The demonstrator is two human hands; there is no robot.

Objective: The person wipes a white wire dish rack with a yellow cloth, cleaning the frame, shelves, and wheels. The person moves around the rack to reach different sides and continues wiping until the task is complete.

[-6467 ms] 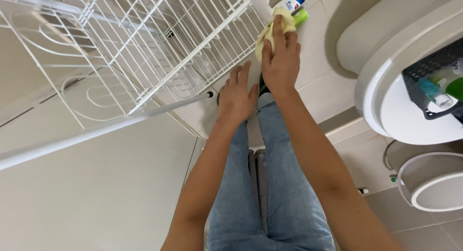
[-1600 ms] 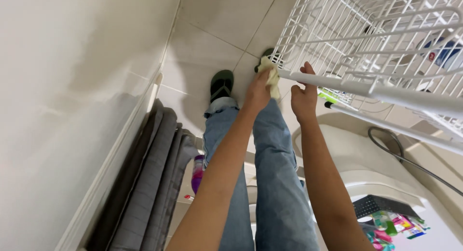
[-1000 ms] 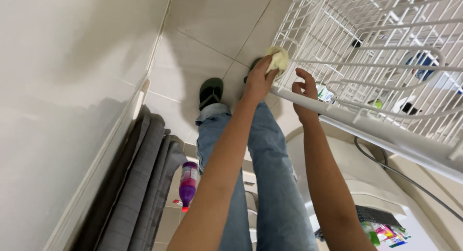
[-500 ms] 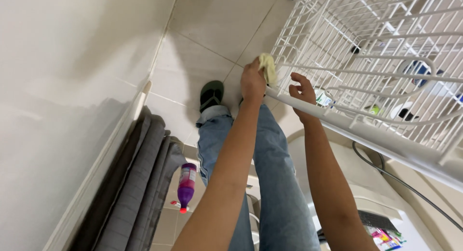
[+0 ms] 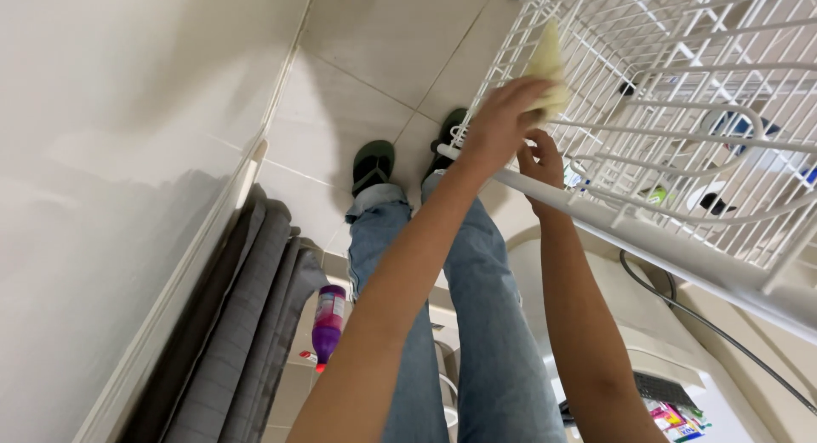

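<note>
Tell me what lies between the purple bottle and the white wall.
In the head view, a folded grey mat stands on edge between the purple bottle and the white wall, leaning against the wall's base.

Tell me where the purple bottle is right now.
The purple bottle stands on the tiled floor, lower centre of the head view, between the grey folded mat and the person's jeans leg.

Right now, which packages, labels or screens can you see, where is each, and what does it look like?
Bottle: on the floor beside the grey curtain, lying tilted; purple with a pale label and a red cap.
Packets: bottom right, on the white appliance; small, pink, green and white.
Blue-and-white container: seen through the white rack, blurred.
No screens in view.
</note>
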